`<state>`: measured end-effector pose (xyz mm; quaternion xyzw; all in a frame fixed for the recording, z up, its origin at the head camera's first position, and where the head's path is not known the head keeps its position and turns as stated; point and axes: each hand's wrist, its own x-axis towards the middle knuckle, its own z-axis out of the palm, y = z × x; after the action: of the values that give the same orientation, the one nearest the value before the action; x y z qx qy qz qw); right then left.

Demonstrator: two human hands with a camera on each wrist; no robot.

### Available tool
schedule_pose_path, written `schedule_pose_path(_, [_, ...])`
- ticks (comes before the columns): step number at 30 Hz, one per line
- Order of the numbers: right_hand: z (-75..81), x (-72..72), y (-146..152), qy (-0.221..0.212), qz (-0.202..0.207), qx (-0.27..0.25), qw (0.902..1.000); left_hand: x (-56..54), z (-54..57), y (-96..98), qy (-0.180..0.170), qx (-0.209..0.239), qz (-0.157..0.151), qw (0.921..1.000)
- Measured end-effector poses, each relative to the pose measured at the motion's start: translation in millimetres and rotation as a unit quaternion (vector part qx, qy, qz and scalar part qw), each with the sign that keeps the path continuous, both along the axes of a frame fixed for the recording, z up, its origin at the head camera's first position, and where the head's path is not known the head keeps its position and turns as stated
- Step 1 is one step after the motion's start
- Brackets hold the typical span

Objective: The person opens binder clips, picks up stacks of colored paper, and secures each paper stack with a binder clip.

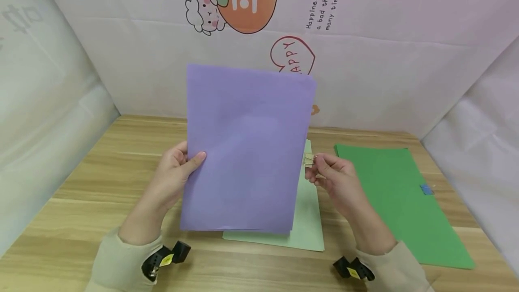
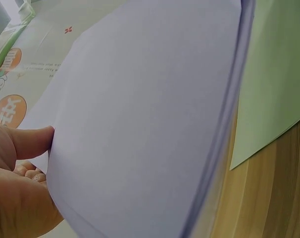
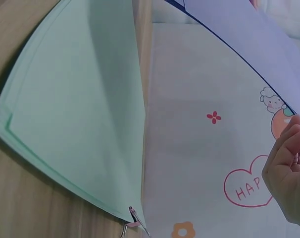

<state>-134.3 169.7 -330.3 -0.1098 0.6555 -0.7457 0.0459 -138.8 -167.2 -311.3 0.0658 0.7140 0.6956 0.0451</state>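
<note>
Several purple paper sheets (image 1: 247,148) are held up off the table, tilted toward the head camera. My left hand (image 1: 178,166) grips their left edge, thumb on the front; in the left wrist view the thumb (image 2: 36,141) presses the paper's edge. At the right edge my right hand (image 1: 334,175) pinches the wire handles of a pale gold binder clip (image 1: 309,160). Whether that clip bites the sheets I cannot tell. The right wrist view shows my right hand (image 3: 288,168) at the purple edge, the clip mostly hidden. Behind the sheets, a light green paper stack (image 1: 310,213) lies partly covered.
A darker green paper stack (image 1: 389,193) lies to the right, with a blue clip (image 1: 426,189) on its right edge. Another binder clip (image 3: 133,223) sits at the light green stack's edge. Beyond the wooden table (image 1: 93,193) hangs a printed white cloth (image 1: 134,57).
</note>
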Motion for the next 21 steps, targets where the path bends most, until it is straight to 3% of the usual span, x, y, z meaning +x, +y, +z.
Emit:
schedule_pose_path(12, [2.3, 3.3, -6.0, -0.002, -0.064, 0.035, 0.9973, 1.3, 1.6, 1.1, 0.001, -0.003, -0.005, 1.0000])
schedule_pose_path(21, [2.7, 4.8, -9.9, 0.007, -0.054, 0.048, 0.9974, 1.9, 0.7, 3.8, -0.003, -0.002, -0.014, 0.9999])
